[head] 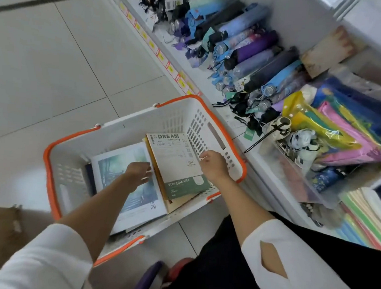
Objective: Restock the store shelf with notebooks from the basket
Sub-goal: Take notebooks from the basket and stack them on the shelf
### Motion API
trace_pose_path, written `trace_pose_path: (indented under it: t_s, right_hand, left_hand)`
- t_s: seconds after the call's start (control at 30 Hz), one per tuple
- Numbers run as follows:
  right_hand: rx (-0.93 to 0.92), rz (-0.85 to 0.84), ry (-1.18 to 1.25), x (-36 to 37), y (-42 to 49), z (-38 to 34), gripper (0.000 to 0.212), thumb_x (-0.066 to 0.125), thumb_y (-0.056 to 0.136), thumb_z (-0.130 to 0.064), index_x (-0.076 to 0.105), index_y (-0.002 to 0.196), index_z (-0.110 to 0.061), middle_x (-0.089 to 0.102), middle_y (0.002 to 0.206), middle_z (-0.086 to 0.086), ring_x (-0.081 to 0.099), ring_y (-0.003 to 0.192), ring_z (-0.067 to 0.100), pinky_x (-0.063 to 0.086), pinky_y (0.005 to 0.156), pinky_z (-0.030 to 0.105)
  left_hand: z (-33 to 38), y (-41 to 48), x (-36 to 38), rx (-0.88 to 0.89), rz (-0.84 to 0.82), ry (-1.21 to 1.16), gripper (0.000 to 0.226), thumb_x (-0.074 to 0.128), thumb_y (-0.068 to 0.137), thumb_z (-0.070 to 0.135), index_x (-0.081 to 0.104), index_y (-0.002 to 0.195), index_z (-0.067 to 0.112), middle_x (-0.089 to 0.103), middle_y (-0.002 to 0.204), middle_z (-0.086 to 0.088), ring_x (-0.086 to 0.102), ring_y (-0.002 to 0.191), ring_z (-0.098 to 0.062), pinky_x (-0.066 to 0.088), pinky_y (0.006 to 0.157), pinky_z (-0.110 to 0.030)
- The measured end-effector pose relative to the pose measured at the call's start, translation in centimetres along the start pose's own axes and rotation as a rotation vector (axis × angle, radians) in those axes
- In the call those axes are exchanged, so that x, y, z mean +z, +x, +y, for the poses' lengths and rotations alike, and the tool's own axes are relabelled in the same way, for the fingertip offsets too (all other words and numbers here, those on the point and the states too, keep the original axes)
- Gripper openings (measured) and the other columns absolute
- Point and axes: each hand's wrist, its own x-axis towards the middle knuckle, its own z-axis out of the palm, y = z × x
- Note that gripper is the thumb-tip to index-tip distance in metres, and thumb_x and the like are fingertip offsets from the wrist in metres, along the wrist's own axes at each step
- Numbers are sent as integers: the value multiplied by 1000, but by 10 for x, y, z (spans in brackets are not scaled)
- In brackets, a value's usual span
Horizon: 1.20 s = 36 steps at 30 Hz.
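A white basket with orange rim (pixel 54 156) stands on the floor beside the shelf. Inside it, a cream and green "DREAM" notebook (pixel 174 161) leans tilted on top of a few more notebooks against the right wall. My right hand (pixel 213 164) pinches its right edge. My left hand (pixel 138 172) grips the left edge of that leaning stack. A large notebook with a blue-green picture cover (pixel 119 161) lies flat under my left arm. Stacked notebooks (pixel 366 215) sit on the shelf at the far right.
The low white shelf (pixel 211 95) runs along the right, packed with folded umbrellas (pixel 260 58) and coloured plastic folders (pixel 336 133). A clear bin (pixel 296 175) holds small items near the notebooks. Tiled floor (pixel 54 65) spreads to the left. A brown object (pixel 0 232) lies at the lower left.
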Motion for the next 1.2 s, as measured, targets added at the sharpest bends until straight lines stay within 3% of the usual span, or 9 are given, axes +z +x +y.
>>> trace_pose_path:
  t_s: [0.07, 0.27, 0.33, 0.43, 0.63, 0.7, 0.83, 0.97, 1.2]
  right_hand:
    - [2, -13, -36, -1, 3, 5, 30, 48, 92, -10, 62, 119, -14, 62, 126, 5, 57, 114, 23, 49, 94, 34]
    - [46, -11, -13, -5, 9, 15, 32, 47, 91, -9, 62, 119, -16, 61, 128, 4, 56, 116, 23, 47, 96, 34]
    - [52, -11, -1, -5, 10, 16, 32, 47, 91, -9, 61, 119, -16, 60, 128, 5, 56, 116, 23, 47, 96, 33]
    - [60, -18, 13, -3, 12, 16, 31, 48, 92, -10, 60, 120, -15, 60, 129, 6, 56, 116, 24, 46, 92, 30]
    - [81, -20, 64, -3, 15, 13, 32, 46, 92, -9, 60, 121, -13, 59, 130, 6, 56, 116, 24, 44, 86, 26]
    - [83, -21, 68, -3, 15, 11, 30, 46, 92, -9, 60, 119, -14, 60, 128, 6, 58, 113, 25, 47, 86, 28]
    - [74, -21, 84, -1, 13, 8, 29, 47, 92, -8, 61, 117, -14, 61, 127, 7, 61, 108, 27, 53, 90, 35]
    - [79, -7, 88, -6, 10, 9, 30, 45, 92, -8, 61, 117, -13, 60, 129, 5, 59, 111, 24, 47, 82, 27]
    - [80, -8, 73, -8, 9, 8, 28, 45, 93, -7, 61, 114, -11, 60, 130, 6, 56, 115, 24, 43, 79, 25]
  left_hand:
    - [-2, 7, 9, -12, -24, 14, 16, 46, 97, 5, 61, 102, 3, 59, 96, -11, 56, 85, -24, 47, 78, -33]
    - [-6, 28, 21, 4, 54, 153, 24, 44, 90, -3, 53, 70, 8, 50, 73, -12, 44, 60, -20, 41, 63, -29]
    - [-5, 32, 29, 59, 124, 254, 22, 42, 87, -5, 59, 76, 5, 57, 83, -15, 53, 71, -26, 47, 70, -33]
    - [-5, 30, 41, 188, 293, 384, 35, 42, 88, 1, 64, 115, 3, 64, 113, -13, 62, 103, -35, 49, 81, -32]
    - [4, 26, 61, 50, 236, 197, 14, 45, 90, 4, 55, 99, 0, 61, 99, -16, 59, 78, -27, 47, 59, -29]
    - [8, 28, 63, -9, 181, 81, 7, 48, 90, 4, 55, 88, 2, 63, 92, -16, 59, 69, -24, 54, 68, -33]
    - [6, 30, 81, 27, 40, 91, 25, 51, 94, 11, 56, 118, 3, 64, 109, -15, 64, 97, -32, 56, 85, -40]
    - [-5, 37, 87, 119, 135, 372, 40, 49, 86, 14, 58, 125, 11, 62, 121, -13, 61, 101, -33, 57, 81, -39]
    - [-7, 35, 96, 123, 325, 635, 41, 46, 89, 11, 53, 130, 5, 42, 138, -15, 41, 123, -34, 43, 105, -43]
